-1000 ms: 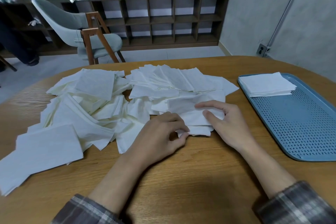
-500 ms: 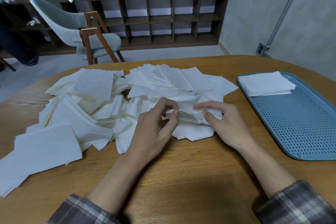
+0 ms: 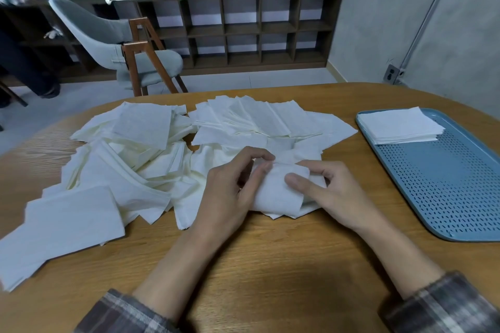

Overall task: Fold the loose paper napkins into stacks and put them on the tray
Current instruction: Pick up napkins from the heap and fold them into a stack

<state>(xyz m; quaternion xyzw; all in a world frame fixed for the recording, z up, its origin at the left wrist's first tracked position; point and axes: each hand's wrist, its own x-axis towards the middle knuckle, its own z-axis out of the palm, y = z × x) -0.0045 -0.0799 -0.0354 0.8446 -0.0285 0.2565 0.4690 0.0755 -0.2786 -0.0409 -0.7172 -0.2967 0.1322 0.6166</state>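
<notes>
Head view: the napkin (image 3: 278, 192) sits between both hands at the pile's (image 3: 135, 157) near edge. The left hand (image 3: 230, 192) pinches its top edge, and the right hand (image 3: 332, 194) pinches its right side under the thumb. It looks white, soft and half-folded.

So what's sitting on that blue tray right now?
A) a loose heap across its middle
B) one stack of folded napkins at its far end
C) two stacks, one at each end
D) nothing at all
B: a single stack of folded napkins sits at the far end of the tray, and the rest of its perforated floor shows bare.
</notes>
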